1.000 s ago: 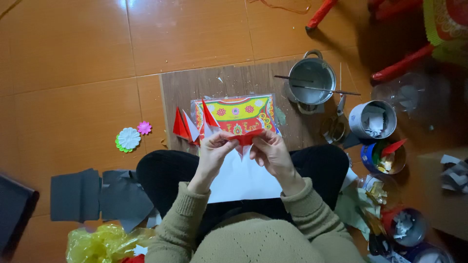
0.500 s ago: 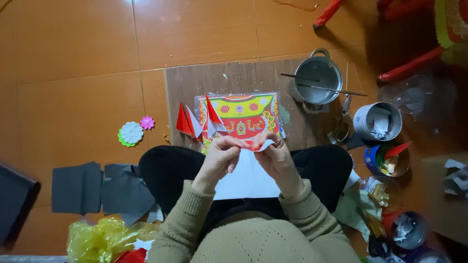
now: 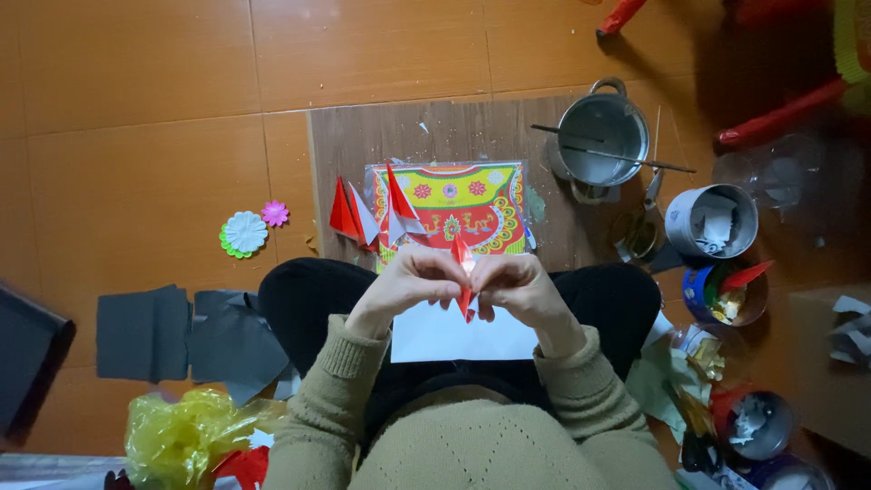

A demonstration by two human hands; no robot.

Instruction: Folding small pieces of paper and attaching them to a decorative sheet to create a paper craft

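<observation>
Both hands are closed on one small red folded paper piece [image 3: 464, 277], which is held above a white sheet [image 3: 463, 334] lying on the lap, just short of the near edge of the brown board [image 3: 363, 145]. The left hand [image 3: 410, 283] and the right hand [image 3: 513, 289] meet at the piece, with the fingertips pinched narrowly along its upper part, while a thin red point hangs below them. A fold or crease appears to be in progress; how far it has been pressed cannot be told, since most of the piece is hidden by the fingers. On the board, a brightly patterned paper packet [image 3: 472, 204] is laid, and several finished red and white folded points [image 3: 363, 213] are stood at its left side. At the board's far right corner a metal pot [image 3: 603, 136] with sticks across it is set. For the next move, a firm, even pinch along the crease would probably be needed, with the edges kept aligned so that the thin paper is not torn.
</observation>
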